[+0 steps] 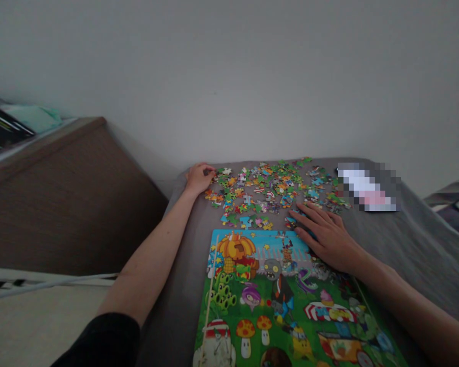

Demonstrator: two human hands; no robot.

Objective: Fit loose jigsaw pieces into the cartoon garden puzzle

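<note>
Many loose jigsaw puzzle pieces [258, 188] lie spread in a colourful heap on the grey cloth. At the heap's left edge is my left hand [198, 177], thumb and fingers curled together in a pinch; whatever is between the tips is too small to make out. My right hand [325, 234] lies palm down with fingers spread, its fingertips by the near right pieces and its palm over the top right of the picture board [252, 306]. Printed on the board are cartoon plants and zombies, and it lies flat in front of me.
A phone with a blurred screen [367, 188] lies on the grey cloth [413, 250] right of the pieces. Behind rises a pale wall [233, 92]. To the left stands a brown wooden cabinet [61, 199] with items on top. A white cable [61, 284] runs below it.
</note>
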